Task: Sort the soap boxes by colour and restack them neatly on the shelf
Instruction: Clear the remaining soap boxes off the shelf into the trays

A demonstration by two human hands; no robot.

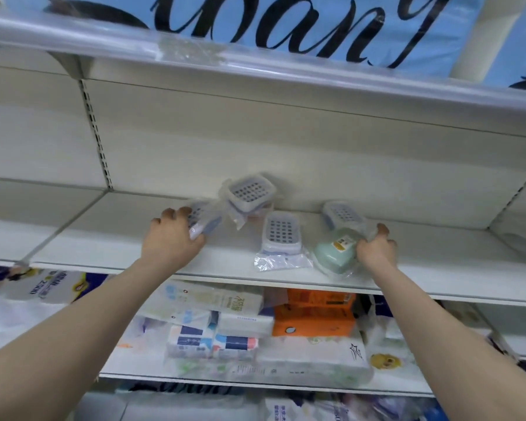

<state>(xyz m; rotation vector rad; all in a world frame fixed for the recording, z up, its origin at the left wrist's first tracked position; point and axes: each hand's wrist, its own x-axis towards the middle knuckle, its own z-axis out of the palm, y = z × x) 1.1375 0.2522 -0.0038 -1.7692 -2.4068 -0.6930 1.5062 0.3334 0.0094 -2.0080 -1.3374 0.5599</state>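
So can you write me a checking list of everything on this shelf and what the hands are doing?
Surface: white shelf, mostly bare apart from the soap boxes.
Job's things: five bagged soap boxes, unsorted. Blue box under the left hand; tilted grey-topped box leaning at the back; grey-topped box lying flat in the middle; another grey-topped box behind the green box.
Clutter: nothing seen.
Hands: left hand grips the blue box; right hand grips the green box's bag.
Cables: nothing seen.
Surroundings: tissue packs and an orange pack on the shelf below; blue banner above.
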